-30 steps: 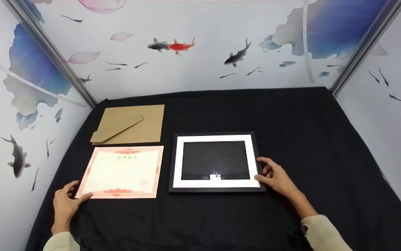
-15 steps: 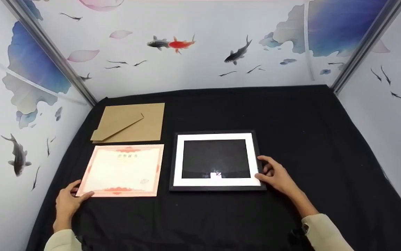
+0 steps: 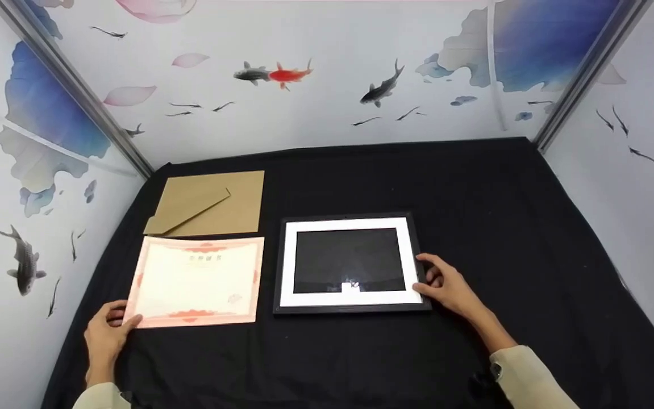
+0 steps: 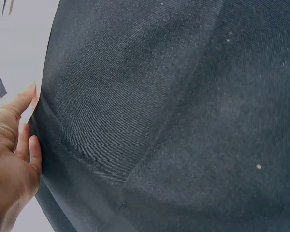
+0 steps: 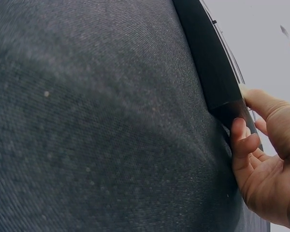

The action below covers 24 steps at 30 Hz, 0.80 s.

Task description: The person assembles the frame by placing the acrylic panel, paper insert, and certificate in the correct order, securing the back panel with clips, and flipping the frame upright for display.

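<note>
The left hand (image 3: 104,335) pinches the near left corner of a pale, pink-bordered rectangular paper certificate (image 3: 193,284); the thumb lies on the printed face and the index finger goes under the sheet's left edge, so the gap between them is narrow — little more than the paper itself. In the left wrist view the thumb presses the margin of the sheet while two further fingers extend below its edge. The right hand (image 3: 452,289) grips the right side of a black, rectangular picture frame (image 3: 349,310), its thumb on the front near the lower right corner and its index finger set farther along the outer edge; the space between the two is moderate. The right wrist view shows the other fingers bent against the frame's side. The frame lies face up to the right of the certificate, the two well apart from contact, with a white rectangular mat (image 3: 289,261) surrounding a dark, glossy central window (image 3: 349,258) that carries a small bright reflection near its lower edge. Just beyond the certificate lies a brown rectangular board (image 3: 241,213) with a slanting flap of the same colour — all of it on a black woven cloth (image 3: 486,196).
</note>
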### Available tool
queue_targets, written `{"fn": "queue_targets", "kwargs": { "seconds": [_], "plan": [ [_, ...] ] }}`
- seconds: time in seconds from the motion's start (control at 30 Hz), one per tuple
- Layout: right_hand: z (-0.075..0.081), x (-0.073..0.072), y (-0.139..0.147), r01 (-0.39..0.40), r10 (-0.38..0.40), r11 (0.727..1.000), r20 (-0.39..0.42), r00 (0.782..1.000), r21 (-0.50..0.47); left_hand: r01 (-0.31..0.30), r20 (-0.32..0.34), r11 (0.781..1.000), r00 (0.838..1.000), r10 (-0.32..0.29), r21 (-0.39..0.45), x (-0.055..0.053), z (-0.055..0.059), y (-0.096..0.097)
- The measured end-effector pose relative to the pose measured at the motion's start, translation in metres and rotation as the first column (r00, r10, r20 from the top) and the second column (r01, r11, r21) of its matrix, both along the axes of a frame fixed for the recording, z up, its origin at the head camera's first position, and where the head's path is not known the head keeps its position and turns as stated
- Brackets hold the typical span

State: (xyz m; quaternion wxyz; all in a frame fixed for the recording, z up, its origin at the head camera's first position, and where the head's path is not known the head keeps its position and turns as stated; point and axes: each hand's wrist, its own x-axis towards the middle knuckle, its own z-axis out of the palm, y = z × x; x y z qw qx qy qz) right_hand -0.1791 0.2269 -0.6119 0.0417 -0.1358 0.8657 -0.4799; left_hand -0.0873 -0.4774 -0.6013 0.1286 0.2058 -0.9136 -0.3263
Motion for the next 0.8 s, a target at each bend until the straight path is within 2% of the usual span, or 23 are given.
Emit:
{"fn": "queue_targets", "kwargs": {
  "seconds": [0.2,0.3,0.4,0.53,0.6,0.67,0.8],
  "plan": [
    [-0.001,0.001,0.000,0.006,-0.007,1.000,-0.006,1.000,-0.005,-0.024,-0.019,1.000,1.000,0.024,-0.001,-0.001,0.002,0.002],
    [-0.002,0.001,0.000,0.003,-0.003,1.000,-0.022,1.000,-0.005,-0.027,-0.051,1.000,0.998,0.026,-0.008,-0.003,0.009,0.001],
    [-0.002,0.001,0.000,-0.004,0.004,1.000,-0.019,1.000,-0.001,-0.013,-0.072,1.000,0.997,0.015,0.020,-0.005,0.019,-0.001],
    [-0.001,0.001,0.001,-0.010,0.010,1.000,-0.018,1.000,-0.011,0.013,-0.138,0.993,0.990,0.003,0.120,-0.012,0.036,-0.003],
    [-0.001,0.000,0.001,-0.019,0.019,1.000,-0.028,0.999,-0.017,0.025,-0.194,0.984,0.981,0.010,0.176,-0.016,0.046,-0.004],
    [-0.001,-0.001,0.001,-0.026,0.026,0.999,-0.033,0.999,-0.020,0.032,-0.220,0.973,0.975,0.019,0.227,-0.019,0.059,-0.004],
    [0.000,-0.001,0.003,-0.039,0.039,0.999,-0.023,0.999,-0.013,0.056,-0.276,0.923,0.960,0.055,0.380,-0.026,0.090,0.002]
  ]
}}
